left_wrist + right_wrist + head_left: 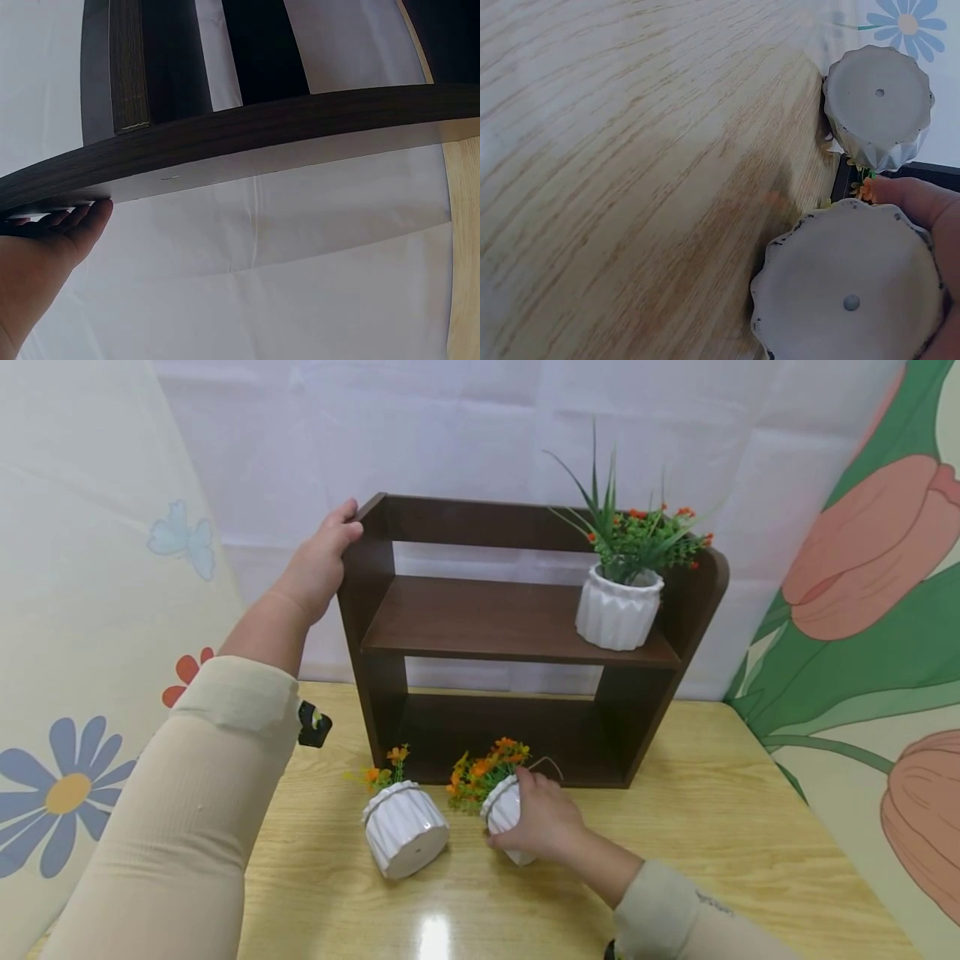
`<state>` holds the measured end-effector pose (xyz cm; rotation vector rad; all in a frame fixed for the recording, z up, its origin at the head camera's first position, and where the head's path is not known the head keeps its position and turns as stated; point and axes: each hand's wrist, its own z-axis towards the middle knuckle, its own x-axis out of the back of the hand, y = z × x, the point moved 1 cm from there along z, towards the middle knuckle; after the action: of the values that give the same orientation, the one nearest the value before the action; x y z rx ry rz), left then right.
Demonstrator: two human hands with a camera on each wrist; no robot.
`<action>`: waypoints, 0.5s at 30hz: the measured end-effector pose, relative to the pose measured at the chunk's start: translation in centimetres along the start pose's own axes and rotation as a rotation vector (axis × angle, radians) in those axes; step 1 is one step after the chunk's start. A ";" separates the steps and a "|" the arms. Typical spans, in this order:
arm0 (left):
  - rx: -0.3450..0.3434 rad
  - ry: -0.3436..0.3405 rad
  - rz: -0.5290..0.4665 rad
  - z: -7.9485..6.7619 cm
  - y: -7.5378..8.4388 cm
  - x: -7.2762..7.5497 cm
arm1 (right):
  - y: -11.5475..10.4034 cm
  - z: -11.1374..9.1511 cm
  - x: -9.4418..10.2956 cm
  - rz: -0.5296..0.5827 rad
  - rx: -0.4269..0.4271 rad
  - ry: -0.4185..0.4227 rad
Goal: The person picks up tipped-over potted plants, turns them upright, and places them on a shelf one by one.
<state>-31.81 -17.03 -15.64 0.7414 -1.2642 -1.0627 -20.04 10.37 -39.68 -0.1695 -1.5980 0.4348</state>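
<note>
My left hand point(318, 556) rests against the outer face of the left side panel of a dark brown two-tier shelf point(480, 618), near its top. In the left wrist view, the fingers point(91, 225) lie along that panel. My right hand point(547, 814) grips a white fluted flowerpot point(502, 806) with orange flowers, thumb and fingers around its side. The pot is tipped over, and its base point(847, 277) with a small hole faces the right wrist camera. Left of it, a similar white pot point(405, 831) with orange flowers lies tipped on the table.
On the upper tier's right end stands a white pot point(618, 610) with long green leaves and red flowers. The shelf stands on a light wooden table point(750, 827) before a white cloth backdrop point(450, 427). Flower-patterned cloths hang at both sides.
</note>
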 end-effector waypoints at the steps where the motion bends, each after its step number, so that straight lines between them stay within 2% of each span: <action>1: 0.001 0.000 0.001 0.0 0.0 0.0 | 0.0 0.0 0.0 -0.005 -0.001 -0.002; 5: 0.003 -0.001 -0.003 0.1 -0.1 0.0 | 0.0 0.1 -0.1 0.004 -0.003 -0.005; 15: -0.003 -0.005 0.004 0.1 -0.2 0.0 | 0.5 -0.4 -0.3 0.075 0.035 0.050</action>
<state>-31.96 -17.09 -15.80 0.7342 -1.2682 -1.0635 -19.73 10.76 -40.13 -0.2132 -1.5376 0.5123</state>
